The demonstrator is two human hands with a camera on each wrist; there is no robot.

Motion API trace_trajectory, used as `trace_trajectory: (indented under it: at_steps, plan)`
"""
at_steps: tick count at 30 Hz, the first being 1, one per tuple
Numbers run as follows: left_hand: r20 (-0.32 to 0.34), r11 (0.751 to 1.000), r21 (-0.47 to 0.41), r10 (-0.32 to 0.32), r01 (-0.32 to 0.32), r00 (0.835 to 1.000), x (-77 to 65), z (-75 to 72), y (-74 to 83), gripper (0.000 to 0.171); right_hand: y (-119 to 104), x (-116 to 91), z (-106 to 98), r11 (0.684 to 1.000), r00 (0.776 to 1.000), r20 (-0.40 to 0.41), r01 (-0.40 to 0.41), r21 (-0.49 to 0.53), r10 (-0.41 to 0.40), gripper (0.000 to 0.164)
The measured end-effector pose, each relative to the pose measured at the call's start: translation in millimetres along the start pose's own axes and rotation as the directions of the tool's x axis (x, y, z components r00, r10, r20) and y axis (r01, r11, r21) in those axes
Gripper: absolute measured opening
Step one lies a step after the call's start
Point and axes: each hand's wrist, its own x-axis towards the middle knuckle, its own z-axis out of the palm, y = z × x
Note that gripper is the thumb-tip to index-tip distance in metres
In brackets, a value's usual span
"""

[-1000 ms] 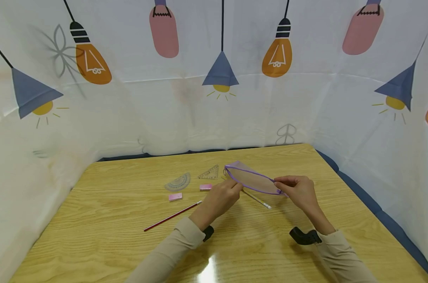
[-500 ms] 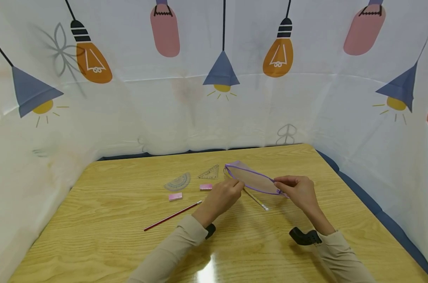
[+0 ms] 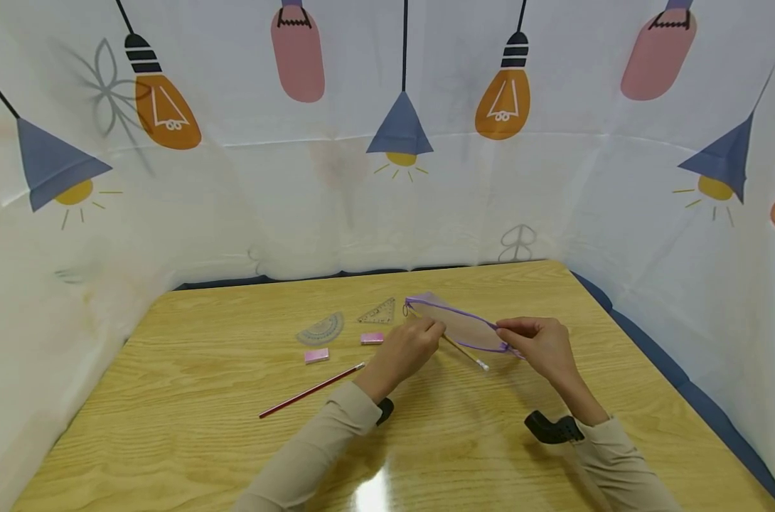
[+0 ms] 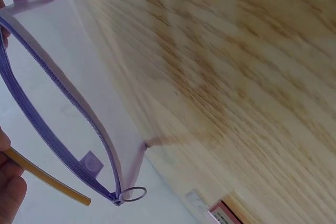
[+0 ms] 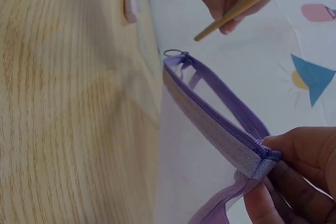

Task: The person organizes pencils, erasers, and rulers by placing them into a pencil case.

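Observation:
My left hand (image 3: 408,350) pinches a yellow pencil (image 3: 466,353) above the table, its white eraser end toward the right. In the left wrist view the pencil's other end (image 4: 63,190) points at the unzipped mouth of a sheer purple mesh zip pouch (image 4: 52,40), just outside the purple zipper edge. My right hand (image 3: 544,346) pinches the near right corner of the pouch by its zipper end. The right wrist view shows the mouth gaping, with a small ring (image 5: 176,53) at the far zipper end and the pencil (image 5: 247,2) above it.
On the wooden table (image 3: 170,441) left of the pouch lie a clear protractor (image 3: 321,330), a clear set square (image 3: 378,313) and two pink erasers, one nearer (image 3: 316,355) and one farther (image 3: 372,338). A dark red pencil (image 3: 311,390) lies nearer. A printed cloth (image 3: 336,206) hangs behind.
My left hand has shifted slightly right, and the pencil's eraser end has dipped, then risen a little. The right hand and the pouch have stayed nearly still.

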Motion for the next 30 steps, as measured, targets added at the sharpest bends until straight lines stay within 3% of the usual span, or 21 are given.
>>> trace_trajectory:
  at_steps: [19, 30]
  plan:
    - [0.021, 0.998, 0.06, 0.013, -0.014, 1.0, 5.3, 10.0, -1.8, 0.011, 0, -2, 2, 1.0, 0.999, 0.023, 0.026, -0.013, -0.026, 0.022]
    - [0.077, 0.999, 0.04, -0.005, 0.001, 0.997, 8.2, 12.6, -2.0, 0.009, -2, -4, 1, 1.0, 0.999, 0.023, 0.027, -0.004, -0.027, 0.021]
